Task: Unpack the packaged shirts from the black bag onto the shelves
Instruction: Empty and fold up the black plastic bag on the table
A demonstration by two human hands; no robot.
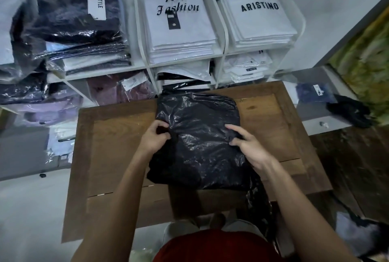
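Note:
A bulging black plastic bag lies on a brown wooden table in front of me. My left hand pinches the bag's plastic at its left side. My right hand grips the plastic at the bag's right side. Behind the table stand white shelves filled with packaged shirts: a white stack marked "NH Fashion", a white stack marked "ARISTINO", and dark shirts in clear wrap on the left. What the bag holds is hidden.
Lower shelf compartments hold more wrapped shirts, purple and white. A wrapped blue shirt and a black bundle lie on a low white surface at the right. More packets sit on the floor at the left.

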